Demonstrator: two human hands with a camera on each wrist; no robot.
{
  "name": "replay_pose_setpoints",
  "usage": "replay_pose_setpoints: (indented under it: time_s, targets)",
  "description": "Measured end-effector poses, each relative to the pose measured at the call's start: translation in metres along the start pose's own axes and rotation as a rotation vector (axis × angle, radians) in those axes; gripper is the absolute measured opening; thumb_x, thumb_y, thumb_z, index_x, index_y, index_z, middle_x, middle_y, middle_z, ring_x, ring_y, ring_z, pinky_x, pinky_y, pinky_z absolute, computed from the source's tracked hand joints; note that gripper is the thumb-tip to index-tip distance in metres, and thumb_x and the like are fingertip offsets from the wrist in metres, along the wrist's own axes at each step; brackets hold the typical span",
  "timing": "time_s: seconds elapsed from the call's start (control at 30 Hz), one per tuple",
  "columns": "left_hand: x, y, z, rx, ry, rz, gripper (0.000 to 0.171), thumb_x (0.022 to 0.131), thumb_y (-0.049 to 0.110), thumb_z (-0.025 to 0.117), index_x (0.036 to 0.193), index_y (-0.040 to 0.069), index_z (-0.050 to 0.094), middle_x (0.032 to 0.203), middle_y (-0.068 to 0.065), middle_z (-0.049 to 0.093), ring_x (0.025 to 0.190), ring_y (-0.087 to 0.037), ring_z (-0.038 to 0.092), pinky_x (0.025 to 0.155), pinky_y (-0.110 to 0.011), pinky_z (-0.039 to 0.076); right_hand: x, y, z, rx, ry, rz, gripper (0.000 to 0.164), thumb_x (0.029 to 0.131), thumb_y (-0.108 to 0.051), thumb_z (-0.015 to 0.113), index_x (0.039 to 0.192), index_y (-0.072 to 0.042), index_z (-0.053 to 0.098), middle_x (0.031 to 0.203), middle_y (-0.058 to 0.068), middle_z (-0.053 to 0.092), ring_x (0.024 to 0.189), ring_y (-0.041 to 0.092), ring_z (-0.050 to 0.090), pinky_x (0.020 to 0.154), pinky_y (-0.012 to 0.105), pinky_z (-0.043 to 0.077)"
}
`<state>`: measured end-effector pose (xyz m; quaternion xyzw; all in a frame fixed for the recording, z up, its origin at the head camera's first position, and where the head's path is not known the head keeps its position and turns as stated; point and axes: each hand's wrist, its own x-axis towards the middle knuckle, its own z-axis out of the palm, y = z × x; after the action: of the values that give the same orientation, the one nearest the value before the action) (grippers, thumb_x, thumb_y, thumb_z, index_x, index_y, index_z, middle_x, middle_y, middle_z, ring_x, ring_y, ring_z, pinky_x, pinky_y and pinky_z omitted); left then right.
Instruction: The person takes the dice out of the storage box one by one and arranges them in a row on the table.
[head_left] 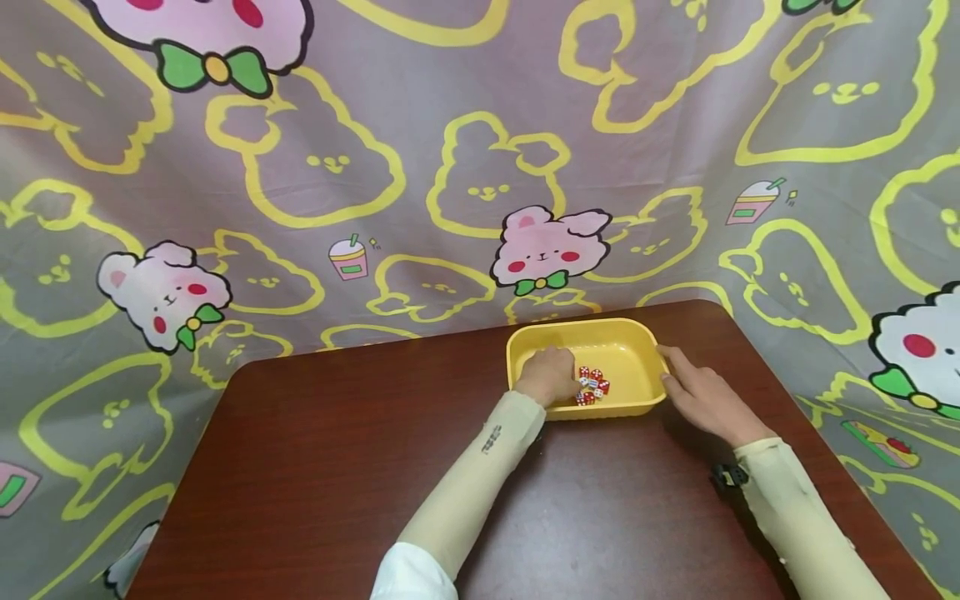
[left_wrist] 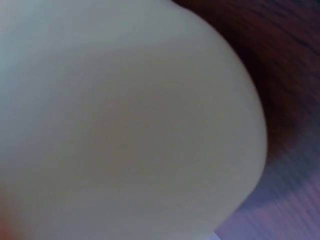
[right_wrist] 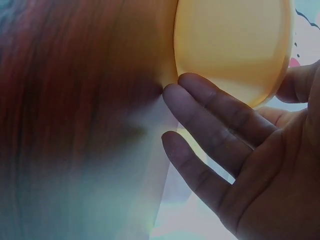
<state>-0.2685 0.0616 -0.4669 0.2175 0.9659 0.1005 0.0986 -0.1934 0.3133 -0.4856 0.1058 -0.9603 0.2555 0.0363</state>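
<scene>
A yellow rectangular tray (head_left: 628, 367) stands near the far right part of the table. Inside it, several small red and white dice (head_left: 592, 383) lie bunched together. My left hand (head_left: 551, 373) reaches down into the tray's left half, fingers bent, just left of the dice. Its fingertips are hidden, so whether it holds a die cannot be told. At the tray's right end, my right hand (head_left: 701, 393) touches the outer wall. In the right wrist view, its fingers (right_wrist: 215, 127) extend fairly straight, some against the yellow wall (right_wrist: 230, 45), with the little finger apart from it.
The dark brown wooden table (head_left: 337, 433) extends left and toward me. A patterned cloth (head_left: 420, 192) hangs behind the table and along its sides. Blurred pale sleeve (left_wrist: 135, 130) fills most of the left wrist view. A black wrist strap (head_left: 729, 476) sits at the right wrist.
</scene>
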Motion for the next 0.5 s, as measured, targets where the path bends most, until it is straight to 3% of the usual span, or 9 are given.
replay_pose_setpoints:
  time_s: [0.5]
  targets:
    - [-0.0007,-0.0016,-0.0023,0.032,0.004,0.026,0.026,0.088,0.031,0.065,0.068,0.016,0.056,0.066,0.003,0.055,0.062,-0.014,0.052,0.057,-0.030,0.044,-0.0001,0.0008,-0.0005,-0.025,0.004,-0.002,0.045,0.100,-0.026,0.045,0.142,-0.012,0.036,0.078,0.008,0.061,0.064,0.017,0.051,0.061,0.036,0.044]
